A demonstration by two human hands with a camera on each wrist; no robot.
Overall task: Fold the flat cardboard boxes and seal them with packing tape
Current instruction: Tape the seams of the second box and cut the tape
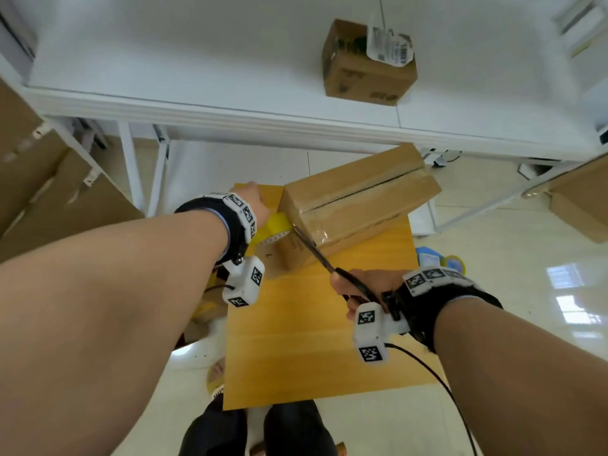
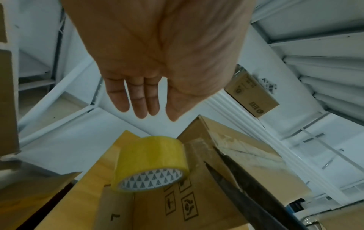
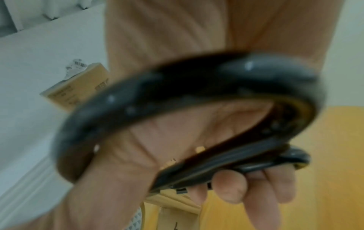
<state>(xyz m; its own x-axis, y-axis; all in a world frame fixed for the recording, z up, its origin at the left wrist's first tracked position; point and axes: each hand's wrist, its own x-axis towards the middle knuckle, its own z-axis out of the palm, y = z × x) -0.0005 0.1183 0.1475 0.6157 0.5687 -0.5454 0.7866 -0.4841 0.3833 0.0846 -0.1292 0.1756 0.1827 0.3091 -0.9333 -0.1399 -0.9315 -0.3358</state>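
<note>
A folded cardboard box (image 1: 358, 199) lies on a small yellow wooden table (image 1: 312, 340), with clear tape along its top seam. A yellow tape roll (image 1: 276, 227) hangs at the box's near left end. My left hand (image 1: 256, 199) hovers just above the tape roll (image 2: 151, 161) with straight fingers (image 2: 141, 99) and does not touch it. My right hand (image 1: 358, 287) grips black scissors (image 1: 312, 248), fingers through the handle loops (image 3: 177, 93). The scissor blades (image 2: 246, 186) stand apart at the box's end, beside the roll.
A white table (image 1: 230, 120) stands behind, carrying a small printed box (image 1: 365, 65) with a plastic packet on top. Flat cardboard (image 1: 49, 192) leans at the left. Another box (image 1: 582, 199) sits at the right, and a second tape roll (image 1: 450, 261) lies on the floor.
</note>
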